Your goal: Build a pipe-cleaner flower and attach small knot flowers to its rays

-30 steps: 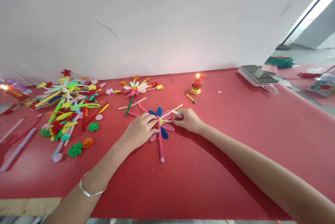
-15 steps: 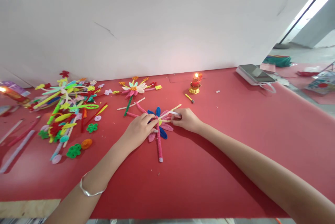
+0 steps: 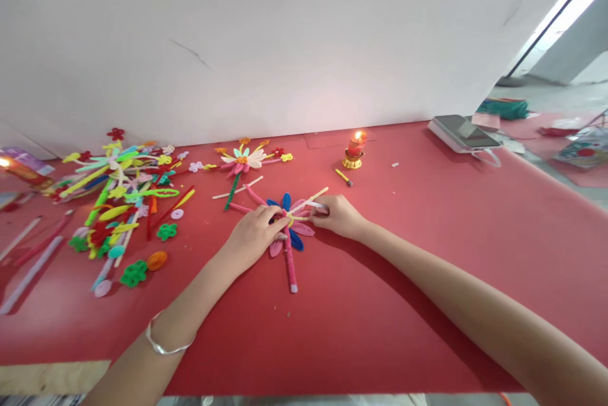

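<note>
A pipe-cleaner flower [image 3: 297,241] with blue and pink petals lies on the red table, its pink wrapped stem [image 3: 291,266] pointing toward me. My left hand [image 3: 254,228] is closed around the top of that stem, beside the yellow centre. Pink branches [image 3: 255,194] stick out beyond its fingers. At the flower's right, my right hand [image 3: 339,216] pinches a thin whitish stick [image 3: 316,204], whose tip points left over the flower. A cream pipe-cleaner strip [image 3: 316,194] slants up from the flower's middle, close to the right fingertips. The right fingers partly hide the stick.
Beyond my hands burns a red candle [image 3: 354,143] in a gold holder, a short yellow stub [image 3: 344,177] near it. A finished-looking flower [image 3: 242,162] lies behind. Heaped pipe-cleaner pieces [image 3: 114,194] cover the left; another lit candle [image 3: 21,171] stands there. A phone-like device [image 3: 463,133] lies back right.
Both hands stay almost in place. The flower's stem end has shifted very slightly to the right.
</note>
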